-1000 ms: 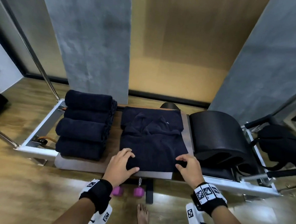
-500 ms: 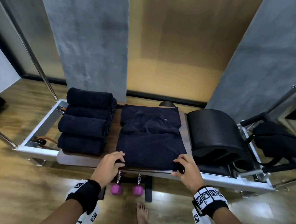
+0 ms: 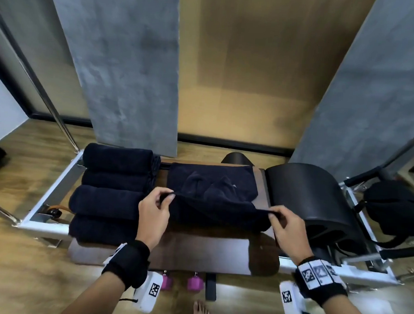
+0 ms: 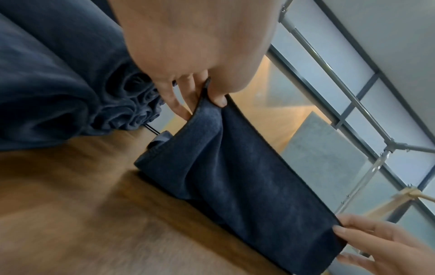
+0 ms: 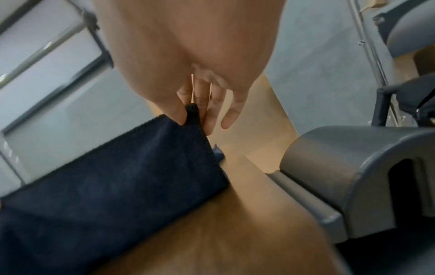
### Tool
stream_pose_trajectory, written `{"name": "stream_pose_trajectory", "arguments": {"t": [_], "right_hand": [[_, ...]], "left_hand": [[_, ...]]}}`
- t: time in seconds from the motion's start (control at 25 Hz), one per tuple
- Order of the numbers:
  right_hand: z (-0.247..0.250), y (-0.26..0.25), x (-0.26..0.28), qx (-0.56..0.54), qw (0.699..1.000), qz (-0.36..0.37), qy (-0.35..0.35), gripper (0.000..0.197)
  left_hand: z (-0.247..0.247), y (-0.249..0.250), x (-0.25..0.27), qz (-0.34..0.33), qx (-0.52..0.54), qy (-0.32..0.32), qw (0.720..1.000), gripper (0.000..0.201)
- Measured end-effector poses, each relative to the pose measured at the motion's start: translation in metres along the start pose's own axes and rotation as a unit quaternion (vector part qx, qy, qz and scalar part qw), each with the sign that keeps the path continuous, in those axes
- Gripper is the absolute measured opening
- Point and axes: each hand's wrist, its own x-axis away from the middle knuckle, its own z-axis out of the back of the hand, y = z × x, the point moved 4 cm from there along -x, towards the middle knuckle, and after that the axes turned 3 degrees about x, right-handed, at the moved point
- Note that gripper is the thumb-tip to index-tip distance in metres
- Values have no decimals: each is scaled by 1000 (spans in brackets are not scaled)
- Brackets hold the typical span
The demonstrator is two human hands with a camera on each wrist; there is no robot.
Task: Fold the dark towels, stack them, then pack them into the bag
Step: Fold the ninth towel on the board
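Note:
A dark navy towel (image 3: 213, 196) lies on the brown padded platform (image 3: 195, 250). Its near edge is lifted off the pad and carried toward the far side. My left hand (image 3: 167, 197) pinches the near left corner between thumb and fingers; the left wrist view shows this left hand (image 4: 209, 93) gripping the towel (image 4: 235, 176). My right hand (image 3: 274, 215) pinches the near right corner, and the right wrist view shows the same right hand (image 5: 191, 115) on the towel (image 5: 105, 186). Several rolled dark towels (image 3: 111, 194) lie stacked to the left. A black bag (image 3: 396, 212) sits at the far right.
A black curved barrel pad (image 3: 307, 199) stands just right of the towel. The white metal frame (image 3: 51, 195) surrounds the platform. Two purple dumbbells (image 3: 193, 283) and my bare foot (image 3: 201, 312) are on the wooden floor below the front edge.
Both hands have pinched the near corners of the towel, lifted its near edge off the pad, and moved it away from me over the rest of the towel.

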Motion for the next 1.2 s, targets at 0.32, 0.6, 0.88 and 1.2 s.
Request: {"name": "stream_pose_trajectory", "arguments": {"t": [0.32,0.6,0.88,1.2], "right_hand": [[-2,-11,-165,-36,996,-59,50,8],[-66,29,-237,93,990,-89,-54,4],[-97,53,-243,148,981,-75,-101,9],[-79,47,-238,147,979,-108,-95,9]], "left_hand": [[-46,-2,-94,41,-47,133,989,7],[-85,-45,-148,192,-114,124,967,9],[-98,-68,-158,239,-177,92,950,20],[-96,-39,-154,147,-107,124,976,12]]}}
